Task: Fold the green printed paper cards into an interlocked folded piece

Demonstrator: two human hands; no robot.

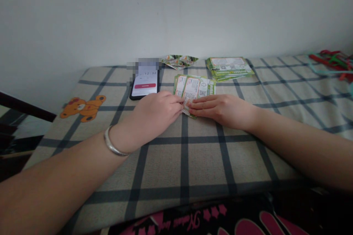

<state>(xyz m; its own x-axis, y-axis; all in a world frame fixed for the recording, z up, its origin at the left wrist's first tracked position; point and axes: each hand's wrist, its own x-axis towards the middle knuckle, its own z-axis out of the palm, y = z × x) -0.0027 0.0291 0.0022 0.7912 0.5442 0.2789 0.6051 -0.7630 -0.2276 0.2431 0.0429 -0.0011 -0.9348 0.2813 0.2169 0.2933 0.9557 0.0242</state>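
A small piece of printed paper (189, 113), its surface partly covered by fingers, lies low over the checked cloth between both hands. My left hand (161, 110), with a silver bangle at the wrist, has its fingertips closed on the paper's left side. From the other side, my right hand (220, 108) presses its fingers together on the same paper; its thumb is hidden. Just beyond the fingers are green-and-white printed paper cards (194, 86), overlapping one another.
Behind, against the wall, sit a folded printed paper piece (179, 61) and a stack of printed cards (230, 67). A phone (145, 82) with a lit screen is left of them. A bear cutout (82, 108) lies far left. Red and green items (335, 60) fill a clear tray at right.
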